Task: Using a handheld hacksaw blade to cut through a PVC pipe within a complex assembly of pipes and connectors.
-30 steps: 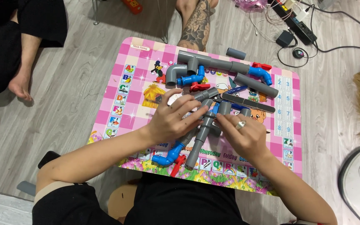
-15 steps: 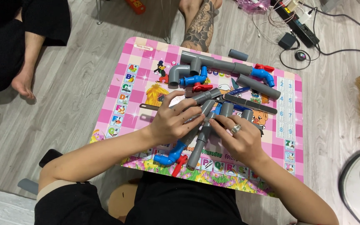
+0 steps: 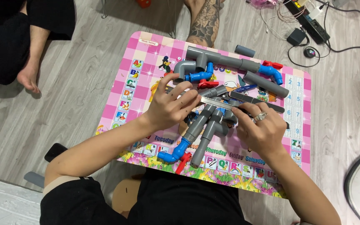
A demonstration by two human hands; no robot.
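Left hand [image 3: 172, 106] has its fingers curled and pinched on the near end of a flat metal strip [image 3: 213, 103]. The right hand [image 3: 260, 130], with a ring on it, pinches the same strip further along. So the strip runs straight between both hands, long axis left to right, lying over a bundle of grey pipes [image 3: 205, 127] angled toward the body. Underneath is a pink mat [image 3: 126, 79] on a grey wood floor [image 3: 71, 96], with more pipes [image 3: 230, 62] past the hands.
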